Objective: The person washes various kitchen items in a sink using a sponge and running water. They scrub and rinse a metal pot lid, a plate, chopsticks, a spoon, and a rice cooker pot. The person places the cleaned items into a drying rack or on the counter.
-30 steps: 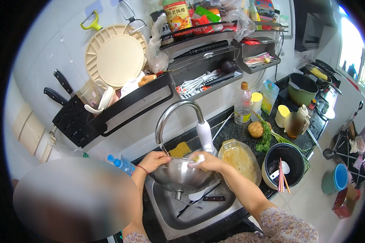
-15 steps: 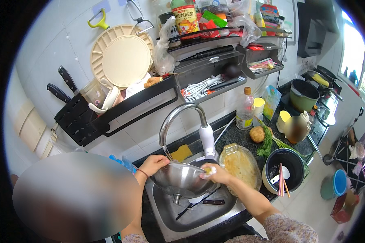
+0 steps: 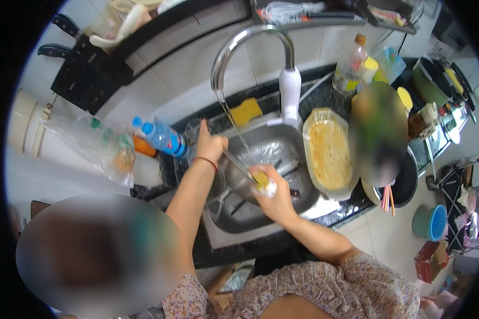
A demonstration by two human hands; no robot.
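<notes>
Head view: a thin-walled metal dome (image 3: 235,178), smooth and grey, stands tilted on edge inside the stainless-steel sink (image 3: 221,240), its rim running slantwise between the two hands; whether it is a lid or a bowl cannot be determined. A loop-shaped fitting (image 3: 217,206) shows at its lower left. The sink has rounded corners and a wet sheen. A dark-handled utensil (image 3: 294,193) lies in it near the right hand. Over the sink arches a faucet (image 3: 290,93) of polished chrome with a glossy white body; a thin water stream (image 3: 241,137) falls behind the dome. The surface (image 3: 316,103) is dark speckled stone. To the right of the sink sits a clear ribbed plastic tray (image 3: 308,151), oblong, with a yellowish-brown film. A flat yellow cloth or pad (image 3: 246,110) lies behind the sink.

Left hand (image 3: 212,147): forearm extended upward, thumb pointing away from the body, grip closed at the upper end of the dome's rim; exact finger placement is hidden. Right hand (image 3: 273,195): forearm angled inward, elbow out, grip closed around a yellow sponge (image 3: 260,179) with white foam, at the lower end of the rim.
</notes>
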